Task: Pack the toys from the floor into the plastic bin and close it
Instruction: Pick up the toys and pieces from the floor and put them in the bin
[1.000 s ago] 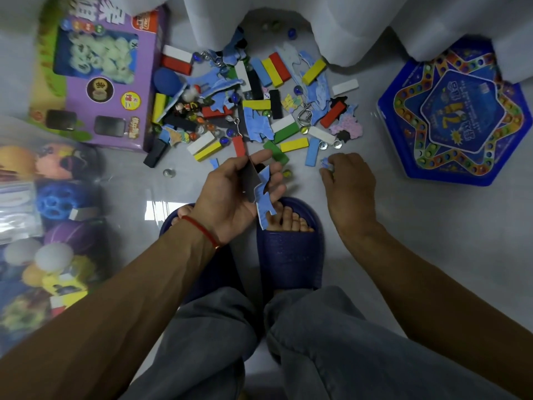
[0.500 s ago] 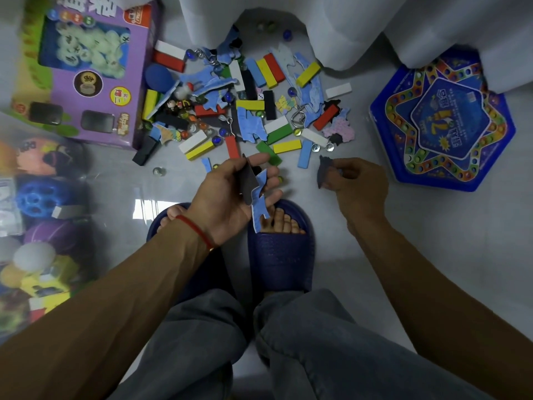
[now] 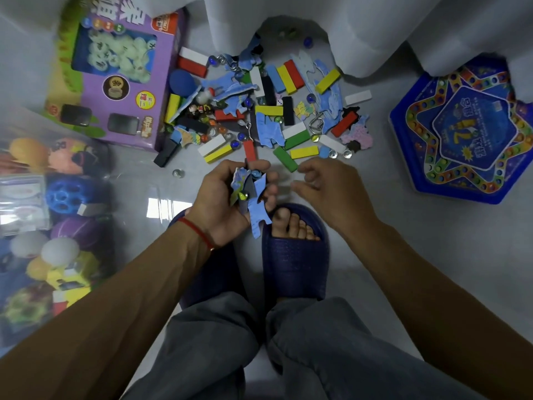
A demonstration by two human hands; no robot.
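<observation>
Person crouched over the floor (image 3: 432, 241), feet in dark blue slippers (image 3: 294, 264). Left hand (image 3: 222, 203), red string at the wrist, was held palm up with its fingers (image 3: 261, 166) clamped on a small stack of blue puzzle pieces (image 3: 253, 203) and a marble or two. Right hand (image 3: 331, 194) hovered just beside it, blurred, fingers (image 3: 310, 168) loosely apart and holding nothing I could see. Ahead of both hands lay the toy pile (image 3: 271, 111): coloured blocks, marbles, puzzle pieces, metal rings. Purple game box (image 3: 124, 79) sat left of the pile, blue star-board box (image 3: 467, 131) well to the right. Clear plastic bin (image 3: 43, 215), already holding balls and toys, stood at the far left.
</observation>
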